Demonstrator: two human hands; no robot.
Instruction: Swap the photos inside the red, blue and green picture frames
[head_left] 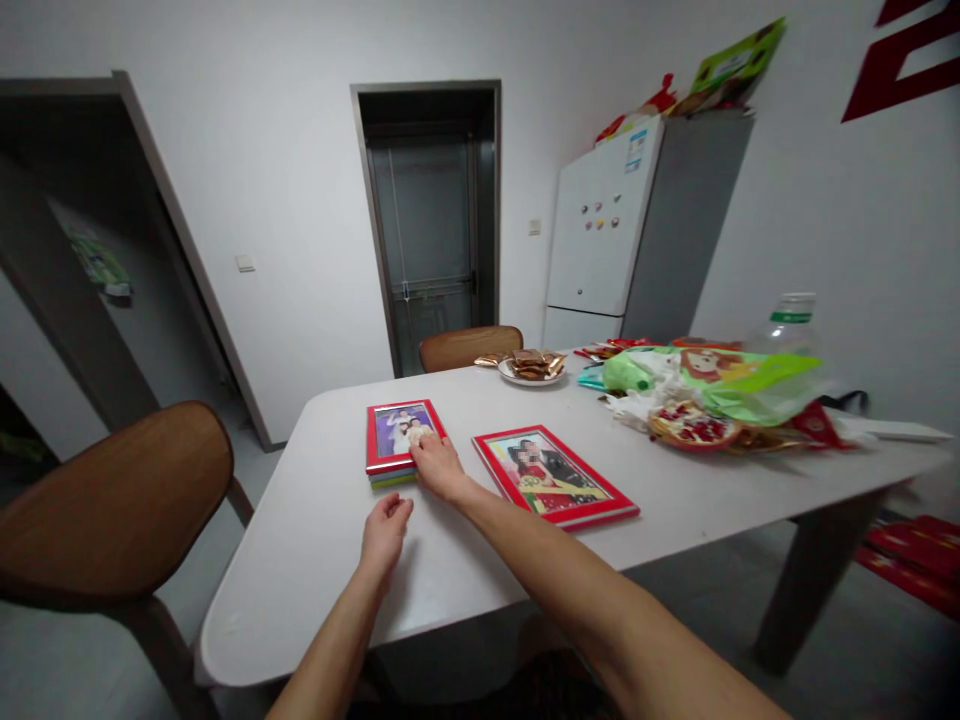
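Note:
A small red photo frame lies on top of a short stack on the white table, with a green edge showing beneath it. On that frame's right side rests my right hand, its fingers close together over the corner. Just in front of the stack is my left hand, fingers curled in, apart from the frame; nothing shows between them. To the right lies a larger red photo frame, flat and picture side up, touched by neither hand.
Behind the frames stands a plate of wrapped snacks. Plastic bags, a red-rimmed bowl and a clear bottle crowd the table's right side. Wooden chairs stand at the left and at the far edge.

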